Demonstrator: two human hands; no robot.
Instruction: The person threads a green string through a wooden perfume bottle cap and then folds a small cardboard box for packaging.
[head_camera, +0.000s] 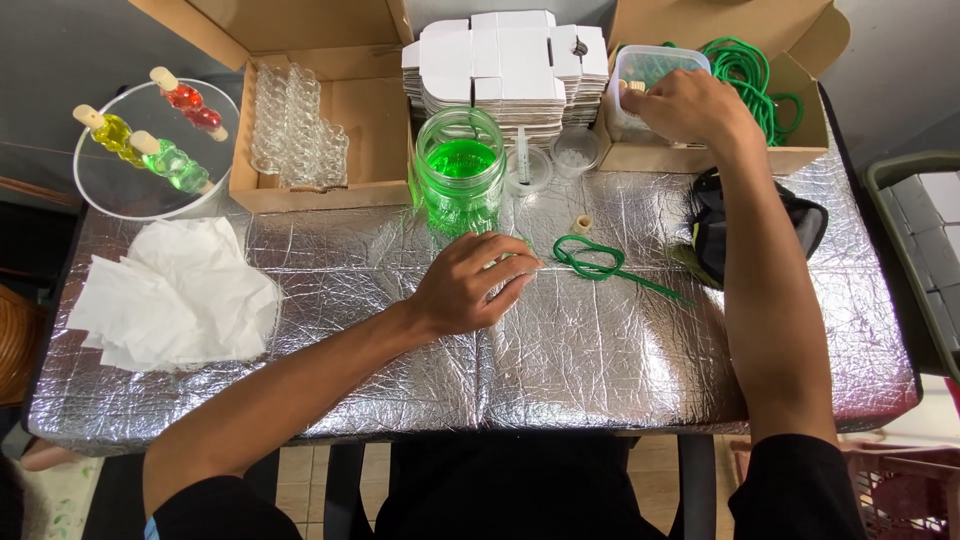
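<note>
My left hand (470, 285) rests curled on the table (600, 370), fingertips pinching something small; the green cord (592, 262) lies just to its right, long axis running rightward. My right hand (690, 108) reaches, fingers closed, into the plastic tub (655, 62).

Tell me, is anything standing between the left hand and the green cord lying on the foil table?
Nothing visible. The left hand rests on the foil table, fingertips right at the looped end of the green cord. The green-liquid jar stands behind, off that line.
</note>
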